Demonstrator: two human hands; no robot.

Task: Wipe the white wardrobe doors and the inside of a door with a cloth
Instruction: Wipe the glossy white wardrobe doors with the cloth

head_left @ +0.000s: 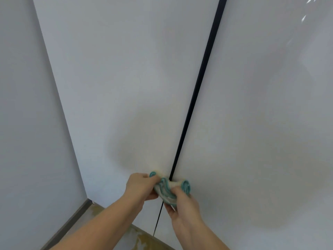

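1. The cloth [168, 188], teal and white, is bunched into a twisted roll. Both hands hold it low in the scene, right in front of the dark gap [198, 82] between the two doors.
2. The left hand [140, 186] grasps the left end of the cloth. Its fingers are curled round the fabric, and a teal fold pokes out above the knuckles.
3. The right hand [183, 204] grips the cloth from the near side with its fingers bent into the bundle. A rolled teal end sticks out to the right of them.
4. Both forearms are bare and reach in from the near edge, the left from the lower left and the right from the lower middle.
5. The cloth lies across the gap, with one end before the left door [126, 78] and the other before the right door [261, 105]. Whether it touches either door cannot be told.
6. Both doors are white and closed. The right door is glossy, with bright glints at its far right corner and a broad soft shadow across it.
7. A fainter shadow lies on the left door just above the hands.
8. A pale wall [23, 105] stands left of the left door.
9. A grey skirting [72, 222] runs along the foot of the wall.
10. A strip of mottled tan floor [144, 239] shows near the bottom, between the forearms.
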